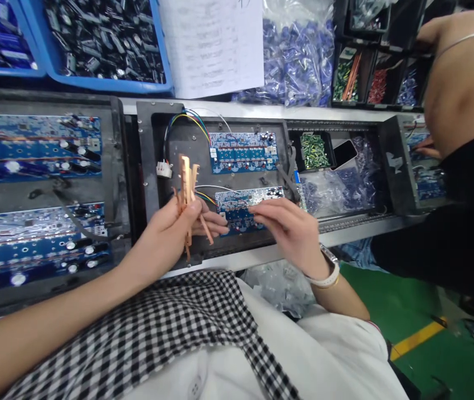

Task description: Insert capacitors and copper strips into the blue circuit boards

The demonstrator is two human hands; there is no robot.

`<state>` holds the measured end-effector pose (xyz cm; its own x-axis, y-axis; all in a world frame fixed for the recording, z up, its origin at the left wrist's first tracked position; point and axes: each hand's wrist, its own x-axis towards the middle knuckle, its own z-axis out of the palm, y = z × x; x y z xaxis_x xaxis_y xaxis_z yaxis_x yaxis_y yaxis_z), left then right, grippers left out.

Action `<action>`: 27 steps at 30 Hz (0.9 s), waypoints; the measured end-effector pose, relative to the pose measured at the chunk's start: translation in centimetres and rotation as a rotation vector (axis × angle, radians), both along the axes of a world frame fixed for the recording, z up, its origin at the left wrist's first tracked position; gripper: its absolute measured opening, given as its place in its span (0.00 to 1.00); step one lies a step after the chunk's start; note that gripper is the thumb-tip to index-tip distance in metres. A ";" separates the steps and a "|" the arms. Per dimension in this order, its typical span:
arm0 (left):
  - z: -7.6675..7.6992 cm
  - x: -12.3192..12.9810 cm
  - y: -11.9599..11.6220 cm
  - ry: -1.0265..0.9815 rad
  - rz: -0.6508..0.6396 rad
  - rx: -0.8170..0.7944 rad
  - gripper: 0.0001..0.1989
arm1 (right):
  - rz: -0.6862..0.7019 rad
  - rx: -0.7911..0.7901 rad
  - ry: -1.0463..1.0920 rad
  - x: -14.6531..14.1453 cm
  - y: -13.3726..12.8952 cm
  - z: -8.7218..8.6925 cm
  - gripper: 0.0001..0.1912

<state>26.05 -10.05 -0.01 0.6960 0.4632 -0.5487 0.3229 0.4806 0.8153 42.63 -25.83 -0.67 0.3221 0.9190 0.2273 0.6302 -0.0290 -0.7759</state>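
Observation:
Several copper-coloured strips stand up out of my left hand, whose thumb presses them against the fingers. Over the right part of the lower blue circuit board, my right hand has its thumb and fingertips pinched together. Whatever is between those fingertips is too small to make out. The upper blue circuit board lies behind it in the same black tray. Coloured wires run from the upper board to a white connector.
Another black tray with populated boards lies left. Blue bins of capacitors, a paper sheet and a bag of blue parts line the back. Another person's arm reaches in at right, near black part bins.

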 end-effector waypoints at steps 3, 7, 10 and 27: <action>-0.9 -0.3 -0.1 0.030 -0.045 -0.015 0.15 | 0.155 -0.114 -0.440 0.1 0.2 -1.6 0.15; -1.0 -0.5 0.1 0.020 -0.021 -0.022 0.16 | 0.279 -0.191 -0.620 -0.2 0.7 -3.5 0.14; -1.0 -0.6 0.4 0.014 -0.031 -0.020 0.17 | 0.290 -0.202 -0.617 -0.1 0.8 -4.1 0.14; 7.1 -9.6 18.9 0.342 0.130 0.808 0.25 | 0.198 -0.029 -0.326 -6.8 4.1 -2.0 0.23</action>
<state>16.42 8.89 7.05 0.4687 0.8630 -0.1886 0.5942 -0.1500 0.7902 35.85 -21.74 -2.63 0.0522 0.9637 0.2618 0.8395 0.0996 -0.5341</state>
